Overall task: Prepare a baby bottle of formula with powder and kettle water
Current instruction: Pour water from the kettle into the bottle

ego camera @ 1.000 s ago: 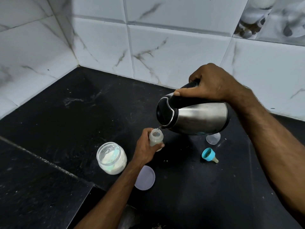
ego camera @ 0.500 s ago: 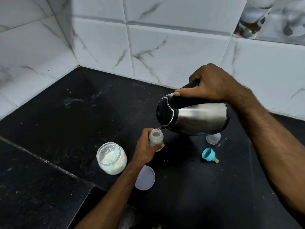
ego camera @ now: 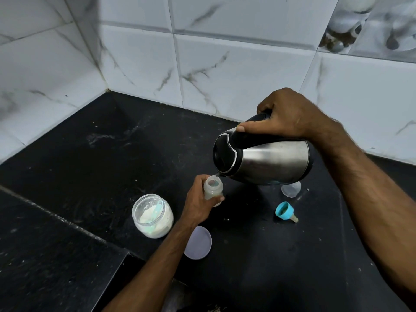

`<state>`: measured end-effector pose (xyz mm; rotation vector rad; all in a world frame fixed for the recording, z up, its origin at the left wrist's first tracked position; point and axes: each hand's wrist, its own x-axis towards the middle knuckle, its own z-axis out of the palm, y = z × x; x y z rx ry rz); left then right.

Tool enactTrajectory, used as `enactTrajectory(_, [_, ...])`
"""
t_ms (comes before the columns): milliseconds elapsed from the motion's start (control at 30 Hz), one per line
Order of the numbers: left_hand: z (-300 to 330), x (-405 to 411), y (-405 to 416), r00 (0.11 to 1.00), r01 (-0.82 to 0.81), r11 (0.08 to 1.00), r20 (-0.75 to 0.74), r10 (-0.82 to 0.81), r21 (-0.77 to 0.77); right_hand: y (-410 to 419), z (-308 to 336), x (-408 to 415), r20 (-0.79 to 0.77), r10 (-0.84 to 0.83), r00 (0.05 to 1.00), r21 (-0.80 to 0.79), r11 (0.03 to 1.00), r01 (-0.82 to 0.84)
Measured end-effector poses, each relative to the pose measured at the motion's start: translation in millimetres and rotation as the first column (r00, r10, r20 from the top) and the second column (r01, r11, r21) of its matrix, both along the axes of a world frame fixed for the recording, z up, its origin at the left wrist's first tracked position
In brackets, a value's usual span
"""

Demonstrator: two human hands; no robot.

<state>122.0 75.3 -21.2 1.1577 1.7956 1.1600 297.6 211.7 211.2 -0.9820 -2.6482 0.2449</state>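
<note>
My left hand point(ego camera: 198, 202) grips a small clear baby bottle point(ego camera: 213, 188), upright on the black counter with its mouth uncovered. My right hand point(ego camera: 286, 115) holds the black handle of a steel kettle point(ego camera: 267, 159), tipped left so its spout sits just over the bottle's mouth. A thin stream of water falls into the bottle. An uncapped glass jar of white powder point(ego camera: 153, 216) with a pale scoop inside stands left of the bottle. The blue collar with its teat point(ego camera: 285, 211) lies on its side to the right.
The jar's round lid point(ego camera: 199, 242) lies flat near my left forearm. A clear cap point(ego camera: 291, 189) rests under the kettle's base. White marbled tile walls point(ego camera: 139, 64) close the corner behind and left. A raised counter ledge point(ego camera: 51, 255) runs along the lower left.
</note>
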Motion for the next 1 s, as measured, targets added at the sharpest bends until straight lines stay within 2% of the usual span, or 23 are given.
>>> enactTrajectory(1000, [0.2, -0.3, -0.3, 1.0, -0.006, 1.0, 0.023, 0.006, -0.004, 0.4, -3.2, -2.6, -0.005, 0.011, 1.0, -0.004, 1.0, -0.011])
